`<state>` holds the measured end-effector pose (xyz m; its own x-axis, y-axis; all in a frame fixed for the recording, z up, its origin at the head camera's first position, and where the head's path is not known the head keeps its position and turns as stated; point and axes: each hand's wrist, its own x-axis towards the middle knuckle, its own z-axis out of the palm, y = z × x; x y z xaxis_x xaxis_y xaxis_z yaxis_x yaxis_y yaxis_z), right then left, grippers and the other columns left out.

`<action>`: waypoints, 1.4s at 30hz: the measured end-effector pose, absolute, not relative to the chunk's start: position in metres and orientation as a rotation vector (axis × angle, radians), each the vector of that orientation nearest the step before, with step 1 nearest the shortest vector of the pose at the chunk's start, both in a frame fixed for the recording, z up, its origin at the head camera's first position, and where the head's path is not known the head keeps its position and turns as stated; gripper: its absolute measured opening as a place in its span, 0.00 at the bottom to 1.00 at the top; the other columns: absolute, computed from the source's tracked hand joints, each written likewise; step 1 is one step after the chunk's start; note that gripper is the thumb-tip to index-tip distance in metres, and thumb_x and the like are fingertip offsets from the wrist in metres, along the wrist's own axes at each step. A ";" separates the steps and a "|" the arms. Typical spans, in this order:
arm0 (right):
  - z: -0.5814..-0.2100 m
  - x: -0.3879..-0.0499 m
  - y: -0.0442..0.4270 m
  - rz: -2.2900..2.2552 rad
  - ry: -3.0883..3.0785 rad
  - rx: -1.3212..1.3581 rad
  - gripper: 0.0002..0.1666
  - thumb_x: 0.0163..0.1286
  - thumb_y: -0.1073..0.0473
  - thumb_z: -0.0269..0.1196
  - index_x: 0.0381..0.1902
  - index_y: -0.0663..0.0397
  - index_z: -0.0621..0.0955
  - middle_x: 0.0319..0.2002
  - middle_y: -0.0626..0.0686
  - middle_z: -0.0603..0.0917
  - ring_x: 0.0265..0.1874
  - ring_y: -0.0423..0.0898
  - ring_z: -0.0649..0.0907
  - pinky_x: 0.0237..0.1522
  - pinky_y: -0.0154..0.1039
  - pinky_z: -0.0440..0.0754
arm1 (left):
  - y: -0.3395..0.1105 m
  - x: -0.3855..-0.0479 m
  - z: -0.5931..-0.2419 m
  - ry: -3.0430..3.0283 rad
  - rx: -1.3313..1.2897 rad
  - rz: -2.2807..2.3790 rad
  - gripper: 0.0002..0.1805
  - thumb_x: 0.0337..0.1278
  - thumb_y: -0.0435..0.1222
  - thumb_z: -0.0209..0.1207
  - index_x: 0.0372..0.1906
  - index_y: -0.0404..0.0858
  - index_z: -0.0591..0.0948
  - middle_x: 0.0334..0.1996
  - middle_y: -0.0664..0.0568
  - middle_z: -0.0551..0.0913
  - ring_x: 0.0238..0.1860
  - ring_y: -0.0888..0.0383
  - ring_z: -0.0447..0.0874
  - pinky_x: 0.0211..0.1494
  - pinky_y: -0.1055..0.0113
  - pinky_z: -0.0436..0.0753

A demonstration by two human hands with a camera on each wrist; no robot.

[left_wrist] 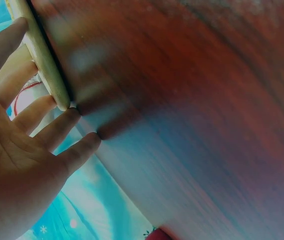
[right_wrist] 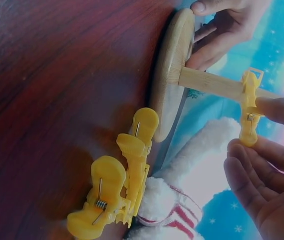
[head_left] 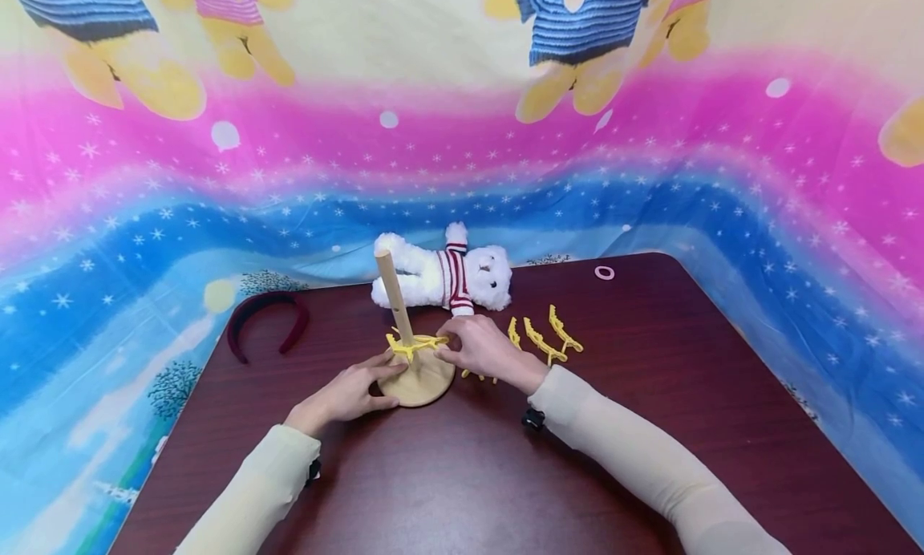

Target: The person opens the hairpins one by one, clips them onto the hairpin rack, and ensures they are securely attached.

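Note:
A wooden stand with a round base [head_left: 426,386] and an upright post [head_left: 393,294] is on the table. My left hand [head_left: 354,390] holds the base by its left side, thumb at the near rim and fingers farther round; the left wrist view shows fingertips along the base's edge [left_wrist: 49,75]. A yellow hair clip [right_wrist: 249,107] lies across the post's lower part, above the base. Its right end is pinched between thumb and fingers of my right hand [head_left: 487,350]. How its jaws meet the post cannot be made out. More yellow hair clips [right_wrist: 104,197] lie beside the base.
Behind the stand a white teddy bear [head_left: 419,278] in a striped sweater lies on its side. A dark red headband [head_left: 269,298] is at the left, a pale ring [head_left: 605,273] at the back right. A printed cloth [head_left: 433,170] hangs beyond the table edge.

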<state>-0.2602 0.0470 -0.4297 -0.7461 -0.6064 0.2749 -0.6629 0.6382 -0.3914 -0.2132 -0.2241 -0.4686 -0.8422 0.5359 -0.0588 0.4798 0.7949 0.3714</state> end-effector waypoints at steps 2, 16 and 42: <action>-0.431 -0.260 0.048 0.732 -2.740 1.060 0.18 0.65 0.49 0.70 0.46 0.54 0.86 0.35 0.53 0.89 0.35 0.49 0.88 0.41 0.42 0.82 | -0.224 -0.213 -0.469 2.819 0.802 0.518 0.34 0.61 0.48 0.66 0.71 0.47 0.73 0.74 0.36 0.65 0.69 0.38 0.72 0.66 0.44 0.75; -0.425 -0.261 0.068 0.764 -2.782 0.973 0.19 0.63 0.45 0.71 0.45 0.50 0.87 0.35 0.45 0.89 0.33 0.41 0.85 0.40 0.38 0.82 | -0.223 -0.214 -0.468 2.813 0.786 0.516 0.34 0.61 0.48 0.66 0.71 0.48 0.73 0.75 0.36 0.64 0.70 0.37 0.71 0.66 0.43 0.74; -0.424 -0.269 0.146 0.920 -2.856 0.758 0.18 0.63 0.48 0.71 0.46 0.52 0.88 0.35 0.46 0.89 0.32 0.40 0.84 0.39 0.39 0.80 | -0.225 -0.213 -0.468 2.798 0.785 0.537 0.34 0.61 0.48 0.66 0.72 0.49 0.72 0.75 0.38 0.63 0.71 0.38 0.69 0.67 0.43 0.73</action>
<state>-0.2692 0.1459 -0.4238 -0.8790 -0.4379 0.1884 -0.4656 0.7034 -0.5371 -0.2132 -0.2246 -0.4676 -0.8428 0.5324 -0.0794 0.4651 0.7945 0.3905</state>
